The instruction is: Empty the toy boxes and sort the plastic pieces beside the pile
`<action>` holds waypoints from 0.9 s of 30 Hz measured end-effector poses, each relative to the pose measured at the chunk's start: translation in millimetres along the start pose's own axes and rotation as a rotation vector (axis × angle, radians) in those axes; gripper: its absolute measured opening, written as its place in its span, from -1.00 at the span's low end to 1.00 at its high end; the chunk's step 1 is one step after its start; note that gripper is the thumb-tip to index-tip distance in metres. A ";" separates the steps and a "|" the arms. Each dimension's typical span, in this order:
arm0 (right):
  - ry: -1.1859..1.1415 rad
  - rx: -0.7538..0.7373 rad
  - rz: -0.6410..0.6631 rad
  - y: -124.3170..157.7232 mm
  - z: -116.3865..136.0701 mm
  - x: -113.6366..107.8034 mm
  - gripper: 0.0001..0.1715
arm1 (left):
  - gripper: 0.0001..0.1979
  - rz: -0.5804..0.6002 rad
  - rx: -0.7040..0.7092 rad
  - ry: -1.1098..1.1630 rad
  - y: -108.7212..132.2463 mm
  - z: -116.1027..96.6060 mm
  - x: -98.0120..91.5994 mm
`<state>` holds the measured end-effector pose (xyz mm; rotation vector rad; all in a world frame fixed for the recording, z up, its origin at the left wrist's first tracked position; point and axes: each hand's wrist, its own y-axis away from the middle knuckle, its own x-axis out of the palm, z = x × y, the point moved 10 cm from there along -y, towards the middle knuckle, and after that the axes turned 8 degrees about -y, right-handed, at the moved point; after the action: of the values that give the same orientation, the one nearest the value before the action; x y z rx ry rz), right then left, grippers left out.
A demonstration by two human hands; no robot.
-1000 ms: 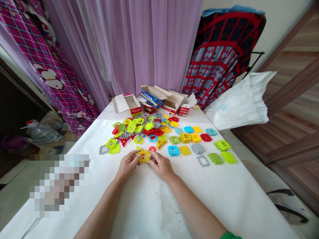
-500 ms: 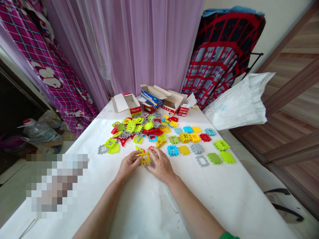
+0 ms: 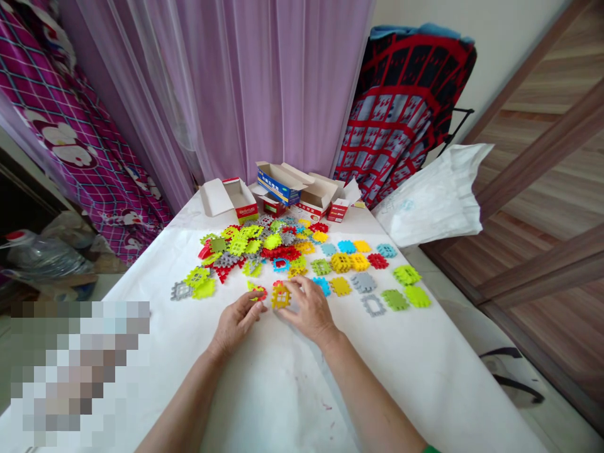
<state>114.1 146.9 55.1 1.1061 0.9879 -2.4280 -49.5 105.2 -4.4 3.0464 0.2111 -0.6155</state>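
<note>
Between my hands is a yellow window-shaped plastic piece (image 3: 280,296), tilted up off the white table. My right hand (image 3: 309,309) grips its right side between thumb and fingers. My left hand (image 3: 239,319) is beside it on the left, fingers apart and holding nothing. Just behind my left fingertips lie a lime-green and a red piece (image 3: 257,290). A mixed pile of notched pieces (image 3: 240,242) in green, grey and red lies beyond my hands. To the right, pieces are set out by colour, among them a yellow one (image 3: 340,287) and a grey frame (image 3: 373,306).
Open cardboard boxes (image 3: 279,182) stand at the far end of the table (image 3: 283,390). A white bag (image 3: 434,201) rests at the right rear edge. Lime-green pieces (image 3: 418,296) lie near the right edge, and a pixelated patch covers the left front.
My left hand has let go of the yellow piece and moved slightly left. My right hand now holds the piece alone, turned more upright. The whole view has shifted a little.
</note>
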 end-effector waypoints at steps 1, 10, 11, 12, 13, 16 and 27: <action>0.030 0.030 -0.024 -3.2 -13.5 -13.7 -0.39 | -0.49 -0.008 -0.004 -0.004 0.1 -1.3 -1.5; 0.418 0.185 0.343 -43.4 -149.3 -106.0 -0.42 | -0.49 -0.041 -0.028 0.038 -3.7 -3.2 -3.9; 0.442 0.181 0.393 -46.3 -155.7 -107.1 -0.41 | -0.49 -0.044 -0.024 0.038 -3.8 -3.9 -4.3; 0.464 0.175 0.441 -48.5 -160.4 -106.2 -0.41 | -0.50 -0.047 -0.020 0.037 -3.9 -4.5 -4.8; 0.483 0.167 0.485 -50.2 -163.6 -104.0 -0.42 | -0.50 -0.052 -0.016 0.035 -3.8 -5.1 -5.4; 0.532 0.127 0.571 -54.0 -167.3 -95.3 -0.47 | -0.50 -0.071 -0.009 0.031 -3.6 -6.3 -7.2; 0.524 0.039 0.685 -64.1 -162.0 -82.5 -0.54 | -0.50 -0.090 -0.012 -0.004 -4.6 -1.6 -7.7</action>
<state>224.5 304.2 71.1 1.7886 0.5418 -1.6465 -56.5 108.9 0.1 3.0376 0.3523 -0.6220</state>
